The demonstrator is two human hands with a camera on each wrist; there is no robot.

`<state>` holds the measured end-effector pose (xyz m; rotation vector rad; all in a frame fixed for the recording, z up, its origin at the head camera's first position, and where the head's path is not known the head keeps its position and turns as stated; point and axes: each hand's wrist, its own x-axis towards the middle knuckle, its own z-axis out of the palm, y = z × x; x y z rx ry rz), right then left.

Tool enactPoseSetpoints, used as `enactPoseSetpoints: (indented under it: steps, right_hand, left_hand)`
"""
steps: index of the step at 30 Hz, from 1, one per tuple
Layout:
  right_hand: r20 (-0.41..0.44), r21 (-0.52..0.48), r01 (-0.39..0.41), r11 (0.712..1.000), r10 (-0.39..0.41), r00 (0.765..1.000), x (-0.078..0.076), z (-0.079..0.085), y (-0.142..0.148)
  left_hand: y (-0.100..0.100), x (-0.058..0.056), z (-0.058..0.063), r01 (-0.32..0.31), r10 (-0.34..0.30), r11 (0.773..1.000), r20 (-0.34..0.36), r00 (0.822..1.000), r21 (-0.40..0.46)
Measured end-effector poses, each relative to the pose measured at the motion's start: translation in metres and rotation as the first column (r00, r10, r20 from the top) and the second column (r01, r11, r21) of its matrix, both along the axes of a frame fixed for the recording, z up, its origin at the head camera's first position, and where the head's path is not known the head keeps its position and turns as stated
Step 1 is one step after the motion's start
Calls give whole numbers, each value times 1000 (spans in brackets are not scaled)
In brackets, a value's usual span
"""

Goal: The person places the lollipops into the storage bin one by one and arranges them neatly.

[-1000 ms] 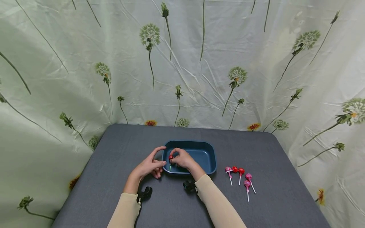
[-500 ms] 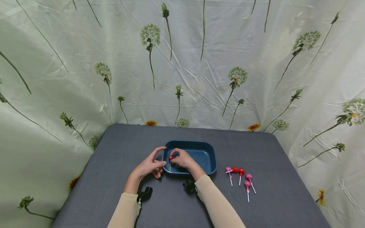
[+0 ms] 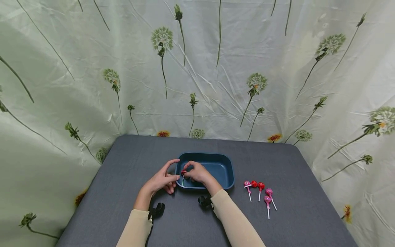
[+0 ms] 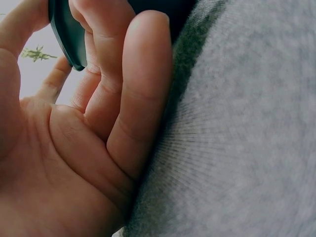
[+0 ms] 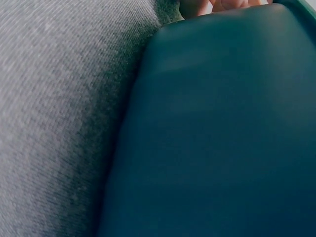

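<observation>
A blue rectangular dish (image 3: 220, 164) sits on the grey table. My left hand (image 3: 160, 179) holds its left end, with thumb and index finger spread at the rim and the other fingers bent beside the outer wall. In the left wrist view, those fingers (image 4: 147, 64) are close to the dish's dark wall. My right hand (image 3: 196, 172) reaches over the front rim into the dish. Its fingertips pinch a red lollipop (image 3: 183, 172) near the left end, and a thin stick runs toward the front. The right wrist view shows mostly the dish's outer wall (image 5: 207, 123).
Right of the dish lie several wrapped lollipops, among them a red lollipop (image 3: 261, 186) and a pink lollipop (image 3: 267, 199). A flower-printed curtain (image 3: 210, 68) hangs behind the table (image 3: 148, 147). Black wrist cameras sit low at both wrists.
The red lollipop's head has shifted slightly left and down inside the dish and looks darker. Both hands and the dish have stayed nearly still.
</observation>
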<state>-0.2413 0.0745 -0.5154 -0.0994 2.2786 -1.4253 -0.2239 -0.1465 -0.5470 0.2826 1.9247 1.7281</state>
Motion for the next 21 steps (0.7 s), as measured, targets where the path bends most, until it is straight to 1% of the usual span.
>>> enactPoseSetpoints:
  steps: [10,15,21]
  right_hand:
    - [16,-39,23,999,-23,1000,2,3,5]
    - [-16,-64,32,997,-33,999,3,8,10]
    - [-46,-103,25,994,-30,998,4,19,18]
  left_hand:
    - [0,1,-3,3,-3,1000,-16,1000,-2]
    - [0,1,-3,-3,3,1000,-19,1000,-6]
    - [0,1,-2,-15,15,1000,-15,1000,-16]
